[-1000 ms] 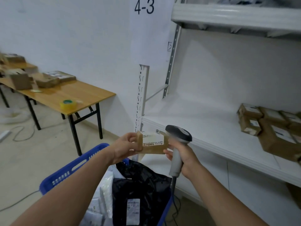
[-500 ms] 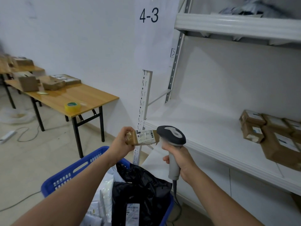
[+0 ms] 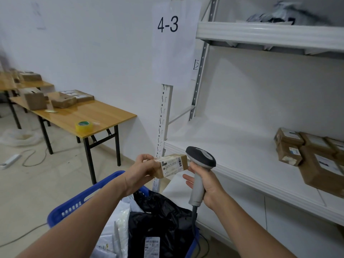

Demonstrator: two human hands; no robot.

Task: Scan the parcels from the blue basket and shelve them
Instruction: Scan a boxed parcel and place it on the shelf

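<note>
Head view: a person's two bare forearms reach forward over a basket, in front of a white rack
Left hand [image 3: 143, 170]: fingers [image 3: 147, 158] curled round the left end of a small brown parcel [image 3: 172, 165], held up above the basket
Small brown parcel: lying roughly level, its white printed label turned up toward the camera, its right end just beside the scanner head
Right hand [image 3: 209, 186]: gripping the grey handle of a scanner [image 3: 201, 159]; the handle sits upright in the palm, and one or two fingers [image 3: 188, 178] stick out loosely to the left of it
Scanner: dark head at the top, close to the parcel's right end; a cable drops from the base of the handle
Blue basket [image 3: 74, 203]: below the arms, holding a crumpled black bag [image 3: 163, 216] with a white label and some white mailers [image 3: 119, 220]
Middle shelf [image 3: 232, 151]: white, to the right of the hands; a cluster of brown labelled parcels [image 3: 307, 155] sits on it at the far right, well apart from the hands
Upper shelf [image 3: 270, 34]: dark and grey bags on top, blurred
Sign [image 3: 167, 25]: a white sheet reading 4-3, hanging at the rack's left post
Bench [image 3: 89, 114]: wooden top with black legs, along the left wall, carrying several cardboard boxes [image 3: 63, 100] and a yellow tape roll [image 3: 83, 126] near its front edge
</note>
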